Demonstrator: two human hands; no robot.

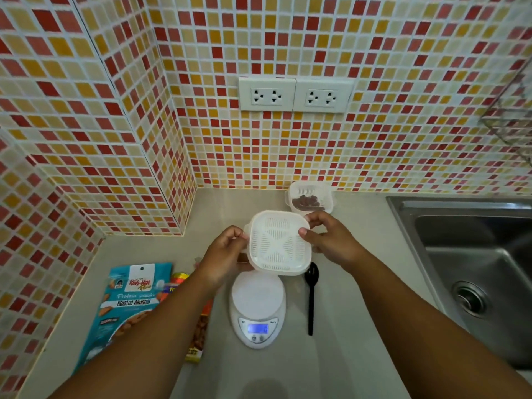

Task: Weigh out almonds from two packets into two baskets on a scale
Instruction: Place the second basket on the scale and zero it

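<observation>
An empty white slotted basket (pixel 277 243) hangs just above the far edge of the white digital scale (pixel 258 308). My left hand (pixel 223 256) grips its left rim and my right hand (pixel 331 236) grips its right rim. The scale's blue display is lit. A second white basket (pixel 310 196) with almonds in it stands by the back wall. A blue roasted-almond packet (pixel 128 300) lies at the left. Beside it a second, orange and yellow packet (pixel 200 329) is partly hidden under my left forearm.
A black plastic spoon (pixel 311 295) lies right of the scale. A steel sink (pixel 472 269) fills the right side. The tiled wall at the back carries two sockets (pixel 295 95), and a wire rack (pixel 509 110) hangs at the far right.
</observation>
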